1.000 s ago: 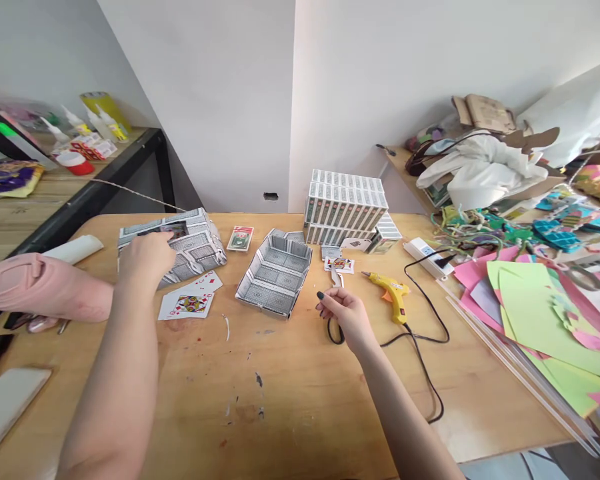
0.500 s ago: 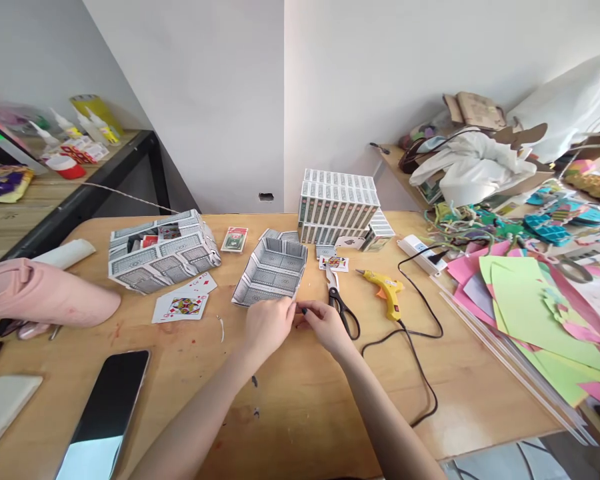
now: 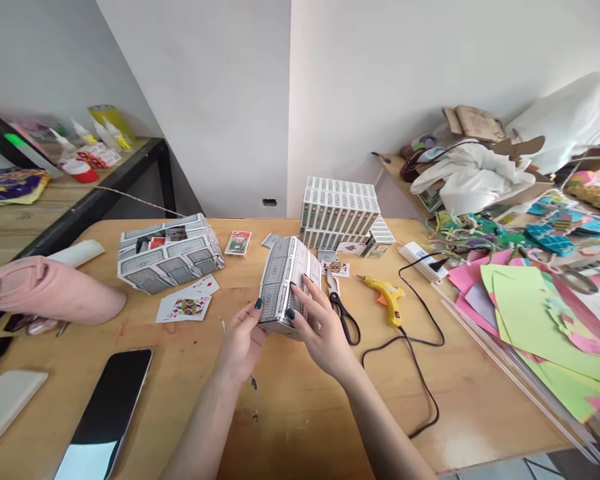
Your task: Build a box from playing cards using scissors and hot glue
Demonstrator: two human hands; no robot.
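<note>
Between my two hands is a box made of playing cards, tipped so its patterned outer sides and a white edge face me. My left hand grips its near left corner, thumb on the outer face. Across the right side and the white edge lie the fingers of my right hand, pressing on the box. Just right of it are black-handled scissors and a face card. A yellow glue gun lies farther right with its black cord.
A finished-looking card box stands at left beside loose cards and a card pack. Stacked card packs stand at the back. A phone, pink roll, power strip and coloured paper lie around.
The card box has been lifted and turned, from its open inside showing to its outer sides showing. Both hands have shifted from its near right corner to opposite sides of it.
</note>
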